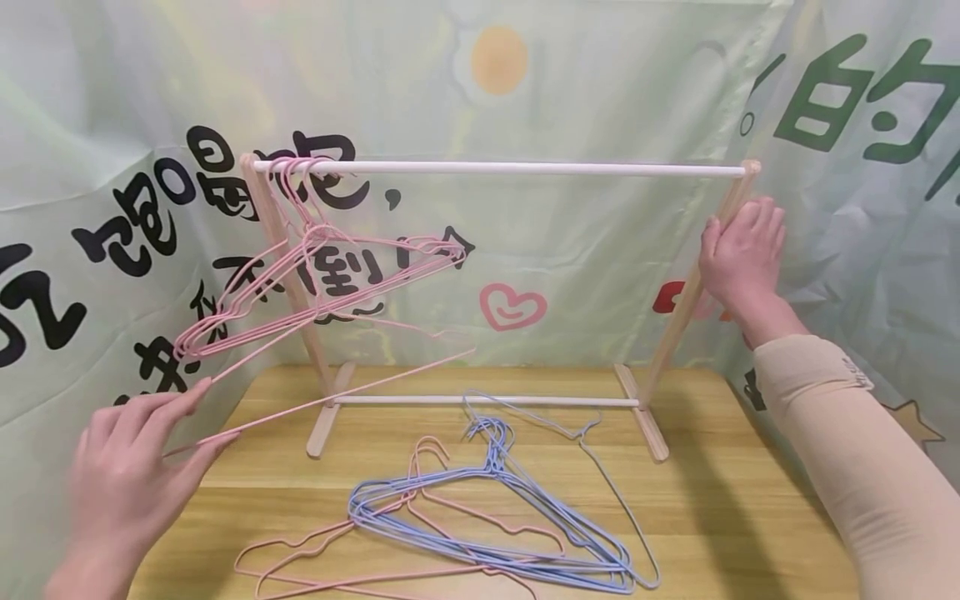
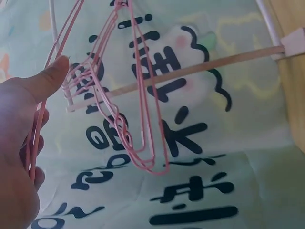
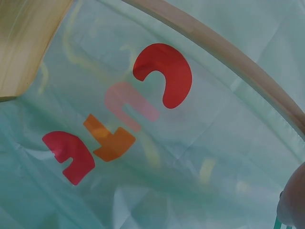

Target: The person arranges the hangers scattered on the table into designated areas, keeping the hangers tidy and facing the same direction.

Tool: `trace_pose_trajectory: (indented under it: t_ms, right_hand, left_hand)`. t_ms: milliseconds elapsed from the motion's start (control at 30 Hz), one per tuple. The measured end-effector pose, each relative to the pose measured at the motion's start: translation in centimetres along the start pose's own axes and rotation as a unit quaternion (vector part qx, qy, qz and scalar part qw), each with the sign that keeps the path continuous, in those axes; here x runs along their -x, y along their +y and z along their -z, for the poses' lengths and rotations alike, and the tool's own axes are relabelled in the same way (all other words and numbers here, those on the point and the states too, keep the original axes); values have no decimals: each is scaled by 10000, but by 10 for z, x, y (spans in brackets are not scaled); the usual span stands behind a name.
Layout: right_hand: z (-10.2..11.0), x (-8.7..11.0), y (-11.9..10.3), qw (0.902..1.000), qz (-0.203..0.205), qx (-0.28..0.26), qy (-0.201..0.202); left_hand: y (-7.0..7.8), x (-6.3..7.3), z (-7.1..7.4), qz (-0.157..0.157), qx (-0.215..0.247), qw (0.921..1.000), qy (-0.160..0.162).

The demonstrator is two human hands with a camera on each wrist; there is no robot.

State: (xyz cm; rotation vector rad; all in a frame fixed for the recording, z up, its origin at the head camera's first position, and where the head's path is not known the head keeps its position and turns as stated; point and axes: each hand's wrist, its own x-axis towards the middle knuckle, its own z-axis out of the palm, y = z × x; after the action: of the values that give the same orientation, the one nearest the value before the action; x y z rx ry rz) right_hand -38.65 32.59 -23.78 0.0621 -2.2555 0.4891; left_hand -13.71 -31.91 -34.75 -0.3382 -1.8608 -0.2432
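At the lower left of the head view, my left hand (image 1: 135,475) pinches the wire side of a pink hanger (image 1: 405,373) between thumb and fingers. The left wrist view shows the pink wires running through that hand (image 2: 21,124). Several pink hangers (image 1: 322,237) hang bunched at the left end of the rack's white rod (image 1: 517,168), just beyond the held one. My right hand (image 1: 746,254) grips the rack's right wooden post (image 1: 678,325) near its top; in the right wrist view only a fingertip (image 3: 291,200) shows beside the post (image 3: 214,50).
On the wooden table (image 1: 720,500), a pile of blue hangers (image 1: 495,475) overlaps some pink hangers (image 1: 300,550) in front of the rack. The rack's feet (image 1: 324,429) and lower white bar (image 1: 420,401) stand behind them. A printed cloth (image 1: 615,75) surrounds the table.
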Motion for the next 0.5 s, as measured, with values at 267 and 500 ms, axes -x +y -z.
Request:
trace_pose_trajectory:
  t_ms: [267,500]
  right_hand:
    - [1,0,-1,10000,-14,-43,-37]
    - [1,0,-2,10000,-8,-44,-44]
  left_hand:
    - [12,-38,-16,45,-8,9960,893]
    - [5,-67,-34,68,-201,9924,1210]
